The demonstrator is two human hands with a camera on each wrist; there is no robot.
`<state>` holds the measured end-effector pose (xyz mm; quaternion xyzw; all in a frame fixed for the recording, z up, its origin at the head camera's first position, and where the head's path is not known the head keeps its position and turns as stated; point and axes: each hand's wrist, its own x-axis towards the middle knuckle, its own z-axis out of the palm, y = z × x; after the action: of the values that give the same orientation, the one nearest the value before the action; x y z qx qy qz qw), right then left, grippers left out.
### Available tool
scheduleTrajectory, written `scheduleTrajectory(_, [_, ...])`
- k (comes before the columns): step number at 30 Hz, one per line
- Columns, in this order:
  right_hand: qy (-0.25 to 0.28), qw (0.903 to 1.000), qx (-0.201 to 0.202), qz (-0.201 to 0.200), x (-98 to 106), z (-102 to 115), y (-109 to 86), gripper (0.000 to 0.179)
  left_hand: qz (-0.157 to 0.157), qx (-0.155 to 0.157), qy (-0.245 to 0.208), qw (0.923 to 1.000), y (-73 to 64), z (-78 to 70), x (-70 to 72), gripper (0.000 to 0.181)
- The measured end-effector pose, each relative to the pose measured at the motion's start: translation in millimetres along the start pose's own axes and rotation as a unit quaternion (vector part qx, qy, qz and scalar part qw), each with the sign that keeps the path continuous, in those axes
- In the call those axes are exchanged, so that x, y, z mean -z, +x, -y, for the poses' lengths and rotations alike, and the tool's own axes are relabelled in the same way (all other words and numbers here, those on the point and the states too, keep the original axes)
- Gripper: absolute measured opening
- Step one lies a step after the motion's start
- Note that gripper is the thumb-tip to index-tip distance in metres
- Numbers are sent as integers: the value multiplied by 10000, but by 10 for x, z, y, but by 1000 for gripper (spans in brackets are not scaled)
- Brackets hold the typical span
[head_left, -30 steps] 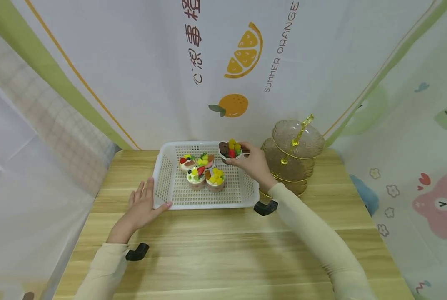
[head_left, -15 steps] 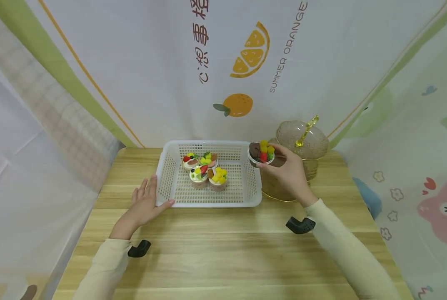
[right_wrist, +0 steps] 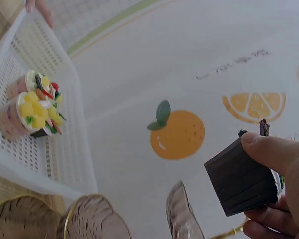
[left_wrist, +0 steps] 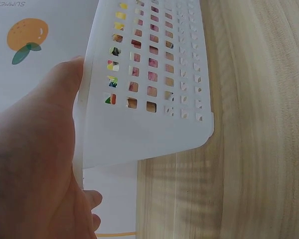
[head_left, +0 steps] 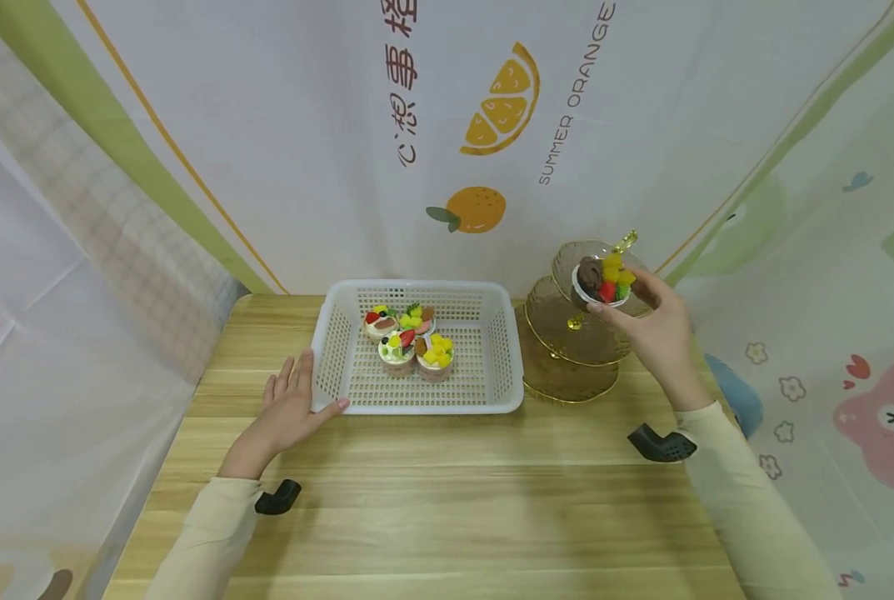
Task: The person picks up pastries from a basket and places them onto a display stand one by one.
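Observation:
My right hand (head_left: 660, 321) grips a dark dessert cup (head_left: 601, 282) topped with chocolate cream and colourful fruit pieces. It holds the cup over the top tier of a tiered stand (head_left: 574, 321) of tinted clear plates with gold rims. The right wrist view shows the cup's dark ribbed side (right_wrist: 241, 177) between thumb and fingers. My left hand (head_left: 285, 412) rests on the left front corner of a white plastic basket (head_left: 417, 408), fingers straight and thumb along the rim. Several fruit-topped dessert cups (head_left: 409, 342) stand together in the basket's left half.
The wooden table (head_left: 432, 500) carries the basket, with the stand close at its right. A printed white curtain (head_left: 304, 167) hangs right behind the table, with more cloth at both sides. The stand's gold handle (head_left: 625, 242) rises just behind the held cup.
My right hand has carried the chocolate dessert cup rightward from above the basket to over the stand's top tier. The left hand has stayed at the basket's corner. The view shifted slightly.

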<state>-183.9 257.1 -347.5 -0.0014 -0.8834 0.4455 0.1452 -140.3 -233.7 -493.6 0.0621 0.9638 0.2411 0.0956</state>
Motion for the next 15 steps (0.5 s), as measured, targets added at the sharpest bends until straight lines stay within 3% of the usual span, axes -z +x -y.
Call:
scheduleTrajectory(5, [-83, 9994, -313, 125, 93, -120, 77, 79, -32, 17, 32, 10000, -3, 7, -10, 110])
scheduleTrajectory(15, [-188, 9993, -274, 189, 112, -311, 148, 81, -36, 13, 1, 10000, 9, 26, -19, 111])
